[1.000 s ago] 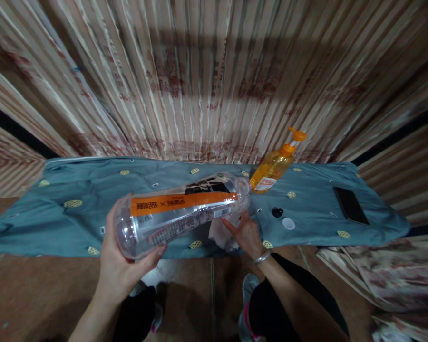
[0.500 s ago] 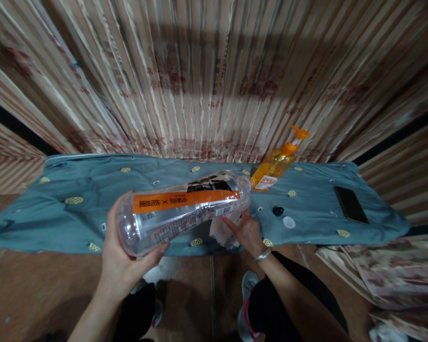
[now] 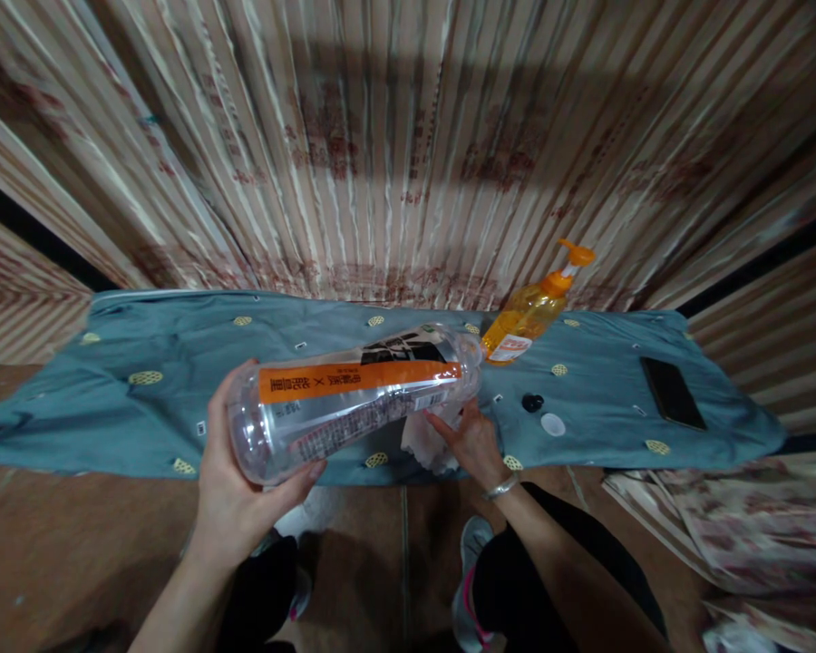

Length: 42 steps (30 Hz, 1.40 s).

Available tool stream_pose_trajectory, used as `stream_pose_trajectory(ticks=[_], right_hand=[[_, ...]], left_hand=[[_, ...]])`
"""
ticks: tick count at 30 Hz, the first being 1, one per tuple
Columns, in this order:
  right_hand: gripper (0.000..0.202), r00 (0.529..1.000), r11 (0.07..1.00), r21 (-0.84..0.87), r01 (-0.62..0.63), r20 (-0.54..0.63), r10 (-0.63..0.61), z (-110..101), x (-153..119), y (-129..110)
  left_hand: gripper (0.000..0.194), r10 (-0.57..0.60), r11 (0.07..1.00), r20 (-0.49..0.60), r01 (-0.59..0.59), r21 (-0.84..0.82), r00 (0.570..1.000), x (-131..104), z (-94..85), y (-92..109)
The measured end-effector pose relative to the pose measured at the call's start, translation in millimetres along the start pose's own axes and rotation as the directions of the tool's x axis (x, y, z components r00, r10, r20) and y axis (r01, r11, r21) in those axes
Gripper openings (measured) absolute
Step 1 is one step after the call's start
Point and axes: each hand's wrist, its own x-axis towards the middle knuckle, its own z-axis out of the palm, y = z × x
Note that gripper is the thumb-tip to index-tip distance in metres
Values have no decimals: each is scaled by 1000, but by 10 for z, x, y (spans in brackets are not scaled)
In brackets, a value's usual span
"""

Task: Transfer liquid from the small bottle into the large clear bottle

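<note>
A large clear plastic bottle [image 3: 360, 394] with an orange and silver label lies sideways above the cloth, its neck to the right. My left hand [image 3: 238, 490] is wrapped round its base. Below the neck end, my right hand [image 3: 474, 451] pinches a crumpled white tissue [image 3: 427, 443]; some of its fingertips are hidden behind the bottle. Just beyond the bottle's mouth stands an orange pump bottle [image 3: 525, 317] with yellow liquid in it.
The narrow table has a teal cloth [image 3: 177, 354] with yellow prints. On its right are a small black object [image 3: 532, 402], a white round disc [image 3: 553, 424] and a black phone [image 3: 673, 392]. A striped curtain [image 3: 381, 163] hangs behind.
Almost nothing differs. The whole view has shifted very slightly; both hands keep their hold on the bottle and the tissue.
</note>
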Motion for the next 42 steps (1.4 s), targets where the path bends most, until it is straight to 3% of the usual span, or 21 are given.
stream_pose_trajectory(ticks=[5, 10, 28, 42], right_hand=[[81, 1000, 1000, -31, 2, -16, -2, 5, 3, 15], [74, 1000, 999, -40, 13, -8, -13, -1, -3, 20], [77, 999, 997, -78, 19, -49, -23, 35, 0, 46], [80, 999, 995, -94, 17, -34, -21, 40, 8, 55]], left_hand=[[107, -102, 995, 20, 103, -20, 995, 4, -5, 28], [97, -134, 991, 18, 135, -16, 991, 16, -6, 48], [87, -120, 992, 8, 120, -26, 993, -2, -5, 32], [100, -101, 995, 8, 101, -11, 995, 10, 0, 39]])
